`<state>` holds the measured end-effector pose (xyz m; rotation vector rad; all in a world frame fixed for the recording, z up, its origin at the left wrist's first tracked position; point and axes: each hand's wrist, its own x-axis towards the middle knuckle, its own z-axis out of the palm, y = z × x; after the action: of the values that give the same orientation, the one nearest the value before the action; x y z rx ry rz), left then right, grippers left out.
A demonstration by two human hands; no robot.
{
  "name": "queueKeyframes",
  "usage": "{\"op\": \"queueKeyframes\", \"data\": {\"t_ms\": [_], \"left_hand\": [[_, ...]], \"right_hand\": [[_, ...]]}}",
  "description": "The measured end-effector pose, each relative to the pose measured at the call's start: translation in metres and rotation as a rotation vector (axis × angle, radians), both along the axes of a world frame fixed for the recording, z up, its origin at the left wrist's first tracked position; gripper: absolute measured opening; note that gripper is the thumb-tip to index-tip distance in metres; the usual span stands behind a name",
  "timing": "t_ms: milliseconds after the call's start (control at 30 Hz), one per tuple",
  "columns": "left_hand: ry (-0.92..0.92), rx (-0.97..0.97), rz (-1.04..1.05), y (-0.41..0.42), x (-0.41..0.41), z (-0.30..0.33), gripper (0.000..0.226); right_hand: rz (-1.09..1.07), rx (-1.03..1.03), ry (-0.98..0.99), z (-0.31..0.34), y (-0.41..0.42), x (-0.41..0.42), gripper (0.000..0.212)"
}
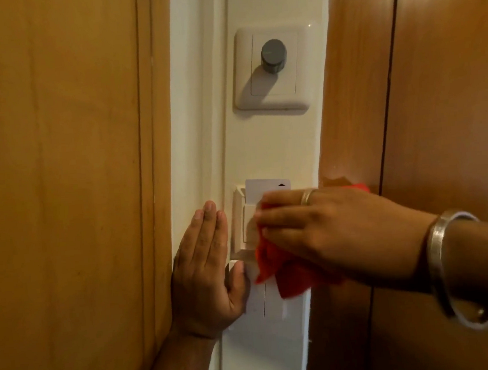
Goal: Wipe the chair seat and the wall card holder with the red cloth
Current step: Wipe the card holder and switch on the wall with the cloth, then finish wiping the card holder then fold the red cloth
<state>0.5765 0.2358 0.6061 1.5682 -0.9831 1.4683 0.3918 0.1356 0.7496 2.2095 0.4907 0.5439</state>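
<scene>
The white wall card holder (242, 214) sits on a narrow white wall strip, with a white key card (263, 186) sticking up out of its top slot. My right hand (328, 230) presses the red cloth (288, 277) flat against the holder's front and hides most of it. The cloth hangs below my fingers. My left hand (206, 272) lies flat and open on the wall just left of the holder, thumb touching a white switch plate (258, 303) underneath. The chair is out of view.
A white dimmer plate with a grey knob (273, 55) is mounted higher on the same strip. Wooden panels flank the strip: a light one (63, 199) on the left and a darker one (435, 111) on the right, close to my right wrist.
</scene>
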Motion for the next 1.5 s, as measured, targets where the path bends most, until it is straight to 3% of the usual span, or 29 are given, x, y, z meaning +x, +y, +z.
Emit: {"op": "queueKeyframes", "data": {"t_ms": [200,333,400,533,633,733,800,867,1033,1100,1200,1267,1367,1400,1500], "left_hand": [[-0.004,0.011,0.008,0.002,0.000,0.000,0.063],[-0.001,0.013,0.004,0.002,-0.001,0.001,0.065],[0.016,0.027,-0.005,0.004,-0.002,0.001,0.065],[0.098,0.024,-0.067,0.005,-0.010,0.003,0.066],[0.149,-0.122,-0.163,0.002,-0.028,0.006,0.063],[0.071,-0.217,-0.269,0.002,-0.060,0.018,0.057],[0.000,-0.155,-0.358,0.005,-0.086,0.035,0.055],[0.048,0.017,-0.457,0.009,-0.110,0.056,0.056],[0.507,0.511,-0.613,0.008,-0.152,0.086,0.075],[0.623,0.589,-0.769,0.001,-0.168,0.093,0.059],[0.616,0.662,-0.859,-0.018,-0.195,0.101,0.014],[0.569,0.710,-0.853,-0.035,-0.215,0.110,0.013],[0.546,0.817,-0.853,-0.062,-0.243,0.121,0.017],[0.543,0.842,-0.859,-0.072,-0.252,0.123,0.021],[0.506,0.898,-0.851,-0.103,-0.277,0.124,0.025]], "right_hand": [[0.133,-0.163,0.047,-0.024,-0.009,0.002,0.063],[-0.027,0.111,-0.269,-0.004,-0.021,-0.010,0.089],[-0.148,0.141,-0.325,-0.007,-0.022,-0.013,0.095],[-0.242,0.184,-0.369,-0.022,-0.018,-0.017,0.078],[-0.245,0.250,-0.398,-0.026,-0.017,-0.020,0.067],[-0.248,0.315,-0.348,-0.029,-0.015,-0.030,0.061],[-0.279,0.357,-0.274,-0.028,-0.009,-0.041,0.062],[-0.323,0.405,-0.201,-0.025,-0.003,-0.054,0.064],[-0.315,0.595,-0.121,-0.012,-0.001,-0.096,0.080],[-0.318,0.644,-0.084,-0.007,-0.010,-0.118,0.090],[-0.328,0.727,-0.005,-0.002,-0.026,-0.156,0.100],[-0.331,0.788,0.028,0.000,-0.042,-0.183,0.081],[-0.311,0.871,0.024,0.004,-0.077,-0.221,0.021],[-0.326,0.876,0.017,0.006,-0.090,-0.235,0.012],[-0.374,0.876,-0.011,0.004,-0.121,-0.271,0.015]]}}
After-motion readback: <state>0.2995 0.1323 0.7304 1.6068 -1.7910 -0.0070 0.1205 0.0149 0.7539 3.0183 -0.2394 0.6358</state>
